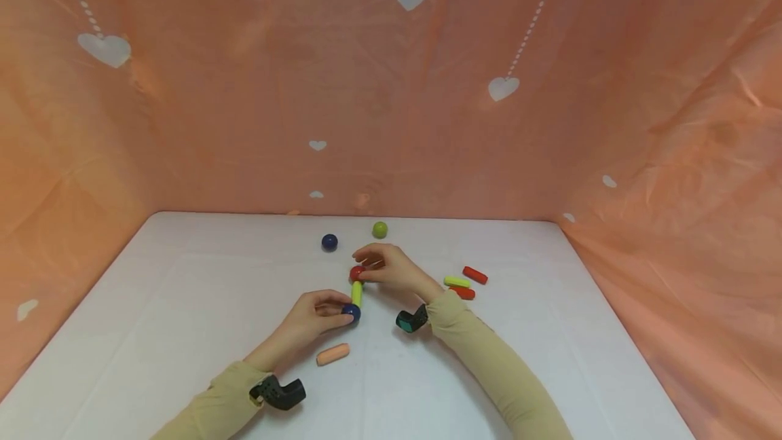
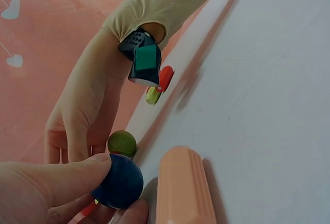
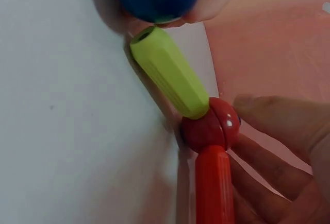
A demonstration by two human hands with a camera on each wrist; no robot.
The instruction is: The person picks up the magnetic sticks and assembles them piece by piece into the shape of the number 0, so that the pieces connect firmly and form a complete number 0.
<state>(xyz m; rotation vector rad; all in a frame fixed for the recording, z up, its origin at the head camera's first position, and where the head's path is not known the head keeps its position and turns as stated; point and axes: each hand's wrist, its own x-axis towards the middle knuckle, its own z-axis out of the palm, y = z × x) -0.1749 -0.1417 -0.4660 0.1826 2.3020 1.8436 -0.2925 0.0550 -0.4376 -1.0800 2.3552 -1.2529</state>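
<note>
My left hand pinches a dark blue ball between thumb and fingers. A yellow-green rod reaches from a red ball toward the blue ball. Its holed end is close to the blue ball; whether they touch I cannot tell. My right hand holds the red ball, thumb on one side and fingers beyond it. Against that ball, in the right wrist view, stands a red rod, hidden in the head view. A peach rod lies beside my left hand.
Behind the hands are another blue ball and a green ball. To the right lie a yellow-green rod and red rods. The white table meets a peach curtain at the back and sides.
</note>
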